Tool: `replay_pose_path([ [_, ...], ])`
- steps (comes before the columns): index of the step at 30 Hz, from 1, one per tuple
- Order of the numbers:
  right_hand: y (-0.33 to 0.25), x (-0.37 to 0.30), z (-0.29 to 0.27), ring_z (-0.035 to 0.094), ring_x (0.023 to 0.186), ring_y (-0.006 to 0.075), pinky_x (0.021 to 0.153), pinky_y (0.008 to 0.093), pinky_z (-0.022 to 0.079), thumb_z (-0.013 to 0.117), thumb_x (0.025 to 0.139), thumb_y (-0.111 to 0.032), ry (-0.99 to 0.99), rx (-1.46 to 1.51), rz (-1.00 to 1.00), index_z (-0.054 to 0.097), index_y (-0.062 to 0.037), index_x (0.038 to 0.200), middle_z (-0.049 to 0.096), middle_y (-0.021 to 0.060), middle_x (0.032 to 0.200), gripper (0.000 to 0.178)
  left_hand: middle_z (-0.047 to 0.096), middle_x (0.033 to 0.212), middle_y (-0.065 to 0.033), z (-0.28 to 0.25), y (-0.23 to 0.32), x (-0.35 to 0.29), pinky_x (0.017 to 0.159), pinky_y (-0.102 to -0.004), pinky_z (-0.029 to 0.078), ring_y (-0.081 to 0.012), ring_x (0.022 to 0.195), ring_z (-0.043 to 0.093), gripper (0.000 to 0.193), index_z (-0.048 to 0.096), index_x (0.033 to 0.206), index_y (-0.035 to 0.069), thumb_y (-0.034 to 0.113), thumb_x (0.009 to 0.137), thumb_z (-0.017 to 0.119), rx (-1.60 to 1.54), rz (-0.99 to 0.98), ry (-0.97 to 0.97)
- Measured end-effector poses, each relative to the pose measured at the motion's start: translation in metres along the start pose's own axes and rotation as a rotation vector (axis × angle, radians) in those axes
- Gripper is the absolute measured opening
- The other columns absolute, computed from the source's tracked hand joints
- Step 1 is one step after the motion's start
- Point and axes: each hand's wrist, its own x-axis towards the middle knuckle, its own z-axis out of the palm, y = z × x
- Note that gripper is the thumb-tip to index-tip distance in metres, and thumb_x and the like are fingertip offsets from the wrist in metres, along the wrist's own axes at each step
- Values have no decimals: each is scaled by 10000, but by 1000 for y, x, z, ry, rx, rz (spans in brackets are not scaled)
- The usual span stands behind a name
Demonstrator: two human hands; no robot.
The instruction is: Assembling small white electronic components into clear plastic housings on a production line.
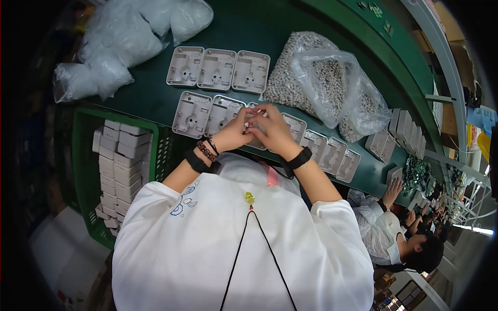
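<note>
My left hand and my right hand meet over the near row of open white plastic housings. A few small whitish parts show at the curled fingers of my left hand. My right thumb and fingertips are drawn together close beside them; what they pinch is hidden. Beneath my hands lies one housing, mostly covered. To its left are two more, the nearer one a housing with round posts inside. On the right, beside my right wrist, another housing continues the row.
Three housings form a far row. Clear bags of small whitish parts lie right of it; stuffed plastic bags are far left. A green crate holds stacked white housings. A co-worker's hand touches a housing at right.
</note>
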Motion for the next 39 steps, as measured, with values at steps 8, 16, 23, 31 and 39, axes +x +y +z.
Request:
replay_pose_path([
  [8,19,-29,-11,492,889,222,773,324,404,651,669,-72,279,122,-85,588,-70,830,509,78,963,173,482,833,-22,35,44,-4,658,-219,403,-86,724,468,503,336,1146,32,116,755,642,-137,31,-19],
  [16,33,-50,-20,552,754,125,663,236,445,599,783,-79,167,1008,276,493,-2,926,564,70,877,194,461,686,10,39,40,-22,528,-213,364,-67,597,414,239,473,942,27,232,845,547,-238,-121,38],
  [23,12,-37,0,563,717,109,602,230,465,576,796,-45,-243,1004,496,453,-3,940,552,55,834,194,367,612,42,20,33,-37,443,-188,271,-62,505,310,310,477,850,55,329,932,359,-450,-336,-109],
  [31,-1,26,41,560,665,113,563,239,453,586,799,-74,-146,1043,396,454,-38,928,549,43,785,188,347,603,41,-60,7,-25,434,-192,241,-62,485,287,256,477,856,77,300,928,372,-708,-460,-175],
  [39,-7,85,43,566,672,202,567,296,471,589,740,-52,-174,-73,110,504,-31,799,537,72,782,105,453,550,18,-108,-29,-8,399,-243,322,-124,429,422,289,491,750,77,329,885,442,-332,-228,-84],
])
